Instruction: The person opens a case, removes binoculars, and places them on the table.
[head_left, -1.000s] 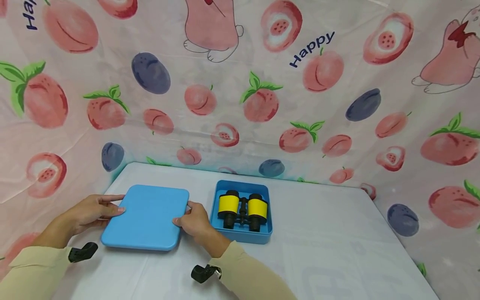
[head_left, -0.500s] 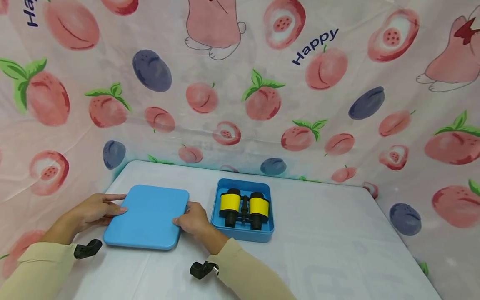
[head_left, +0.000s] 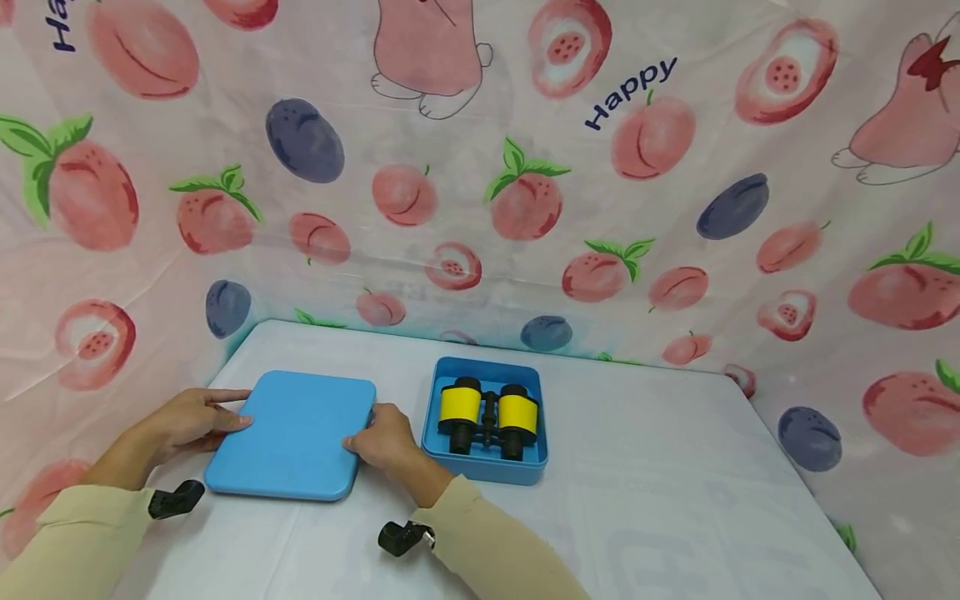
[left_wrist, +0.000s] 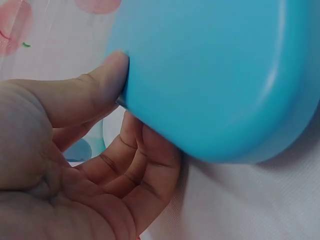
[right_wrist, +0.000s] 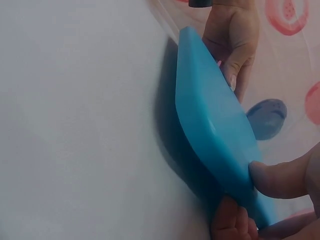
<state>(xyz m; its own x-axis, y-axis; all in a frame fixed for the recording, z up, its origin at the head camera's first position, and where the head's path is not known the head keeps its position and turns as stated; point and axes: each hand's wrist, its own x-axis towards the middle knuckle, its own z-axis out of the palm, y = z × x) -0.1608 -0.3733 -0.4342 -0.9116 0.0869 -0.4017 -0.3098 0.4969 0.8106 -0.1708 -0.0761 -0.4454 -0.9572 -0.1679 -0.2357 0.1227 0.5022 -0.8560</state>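
A flat blue lid [head_left: 292,437] with rounded corners is held level over the left part of the table. My left hand [head_left: 180,427] grips its left edge, thumb on the upper face and fingers curled at the underside, as the left wrist view shows. On the opposite edge my right hand [head_left: 386,437] pinches the lid between thumb and fingers. Right of that hand stands an uncovered blue box [head_left: 487,472]. Inside it lie black binoculars [head_left: 487,417] with yellow bands round both barrels. In the right wrist view the lid [right_wrist: 215,115] casts a shadow on the white cloth.
A white cloth [head_left: 660,483] covers the table. A curtain [head_left: 465,208] printed with peaches, plums and rabbits hangs behind it and at both sides. Each wrist carries a small black camera mount, such as the one at the right sleeve [head_left: 510,542].
Both hands keep their hold on the lid, which has shifted very slightly. The binoculars and box stay in place; the head view has moved a little.
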